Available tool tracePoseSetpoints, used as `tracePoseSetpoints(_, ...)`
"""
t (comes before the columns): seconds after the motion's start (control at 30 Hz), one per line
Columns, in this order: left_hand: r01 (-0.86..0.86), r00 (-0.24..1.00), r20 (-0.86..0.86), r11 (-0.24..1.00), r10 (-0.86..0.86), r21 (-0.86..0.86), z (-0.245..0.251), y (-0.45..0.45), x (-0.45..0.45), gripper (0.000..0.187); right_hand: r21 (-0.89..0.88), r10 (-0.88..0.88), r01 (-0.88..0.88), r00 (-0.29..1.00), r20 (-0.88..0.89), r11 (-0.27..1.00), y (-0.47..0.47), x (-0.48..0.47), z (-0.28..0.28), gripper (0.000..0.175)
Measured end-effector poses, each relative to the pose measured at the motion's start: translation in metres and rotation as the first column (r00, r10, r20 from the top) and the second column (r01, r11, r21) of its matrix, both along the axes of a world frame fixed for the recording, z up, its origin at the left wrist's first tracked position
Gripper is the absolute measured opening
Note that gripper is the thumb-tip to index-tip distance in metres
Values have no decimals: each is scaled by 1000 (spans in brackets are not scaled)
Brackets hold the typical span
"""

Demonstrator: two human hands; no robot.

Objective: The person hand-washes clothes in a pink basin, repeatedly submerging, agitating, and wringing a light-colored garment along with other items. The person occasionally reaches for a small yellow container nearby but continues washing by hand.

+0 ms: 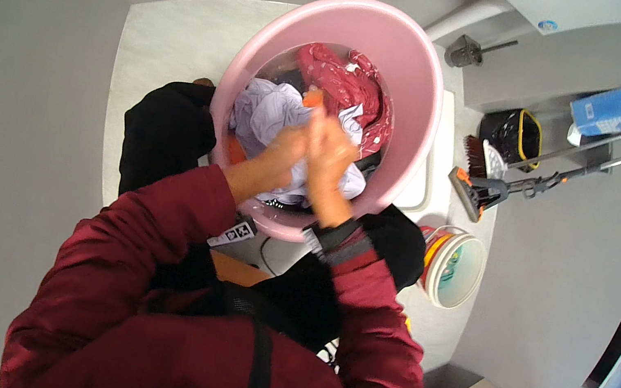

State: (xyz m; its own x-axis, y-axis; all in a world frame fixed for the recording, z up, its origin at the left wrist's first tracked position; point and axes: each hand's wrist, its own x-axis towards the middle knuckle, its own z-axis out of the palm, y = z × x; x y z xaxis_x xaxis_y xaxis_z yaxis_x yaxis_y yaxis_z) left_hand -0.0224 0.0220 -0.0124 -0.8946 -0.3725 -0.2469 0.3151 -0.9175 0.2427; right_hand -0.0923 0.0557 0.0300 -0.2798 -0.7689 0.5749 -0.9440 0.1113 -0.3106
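A large pink plastic tub [419, 70] stands between my knees with water and wet clothes in it. My left hand [287, 149] and my right hand [331, 145] are pressed together over its middle, blurred by motion. They grip a pale lavender garment [266, 108], whose folds spread out on both sides of them. Behind my hands lies a red patterned garment [337, 80], partly under water. An orange piece [313, 98] shows just beyond my fingertips; what it is I cannot tell. Dark cloth [370, 166] shows at the tub's right side.
To the right stand nested buckets [459, 270], a squeegee mop [466, 193], a broom [479, 155] and a bin with a black liner [511, 133]. A blue-and-clear package [611, 113] is by the right wall. A white basin edge [439, 154] borders the tub. Grey walls [2, 139] enclose the left.
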Motion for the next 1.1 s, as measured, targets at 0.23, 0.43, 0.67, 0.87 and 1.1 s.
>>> tracePoseSetpoints(0.23,2,886,419,903,197,-430,-11,9,3,21,29,-67,61,950,306,998,-5,-5,13,24)
tracePoseSetpoints(0.43,32,842,524,957,130,-290,1,15,8,24,-125,130,-115,984,119,985,-2,4,7,27)
tracePoseSetpoints(0.67,424,619,-772,890,-147,170,23,3,3,29,24,13,-8,970,-242,1000,1,7,7,32)
tracePoseSetpoints(0.87,-10,924,323,856,206,-517,27,3,8,26,7,-69,69,985,156,998,-2,7,20,35)
tracePoseSetpoints(1.1,89,950,290,991,-114,99,21,3,17,14,134,-67,8,894,444,991,6,9,17,31)
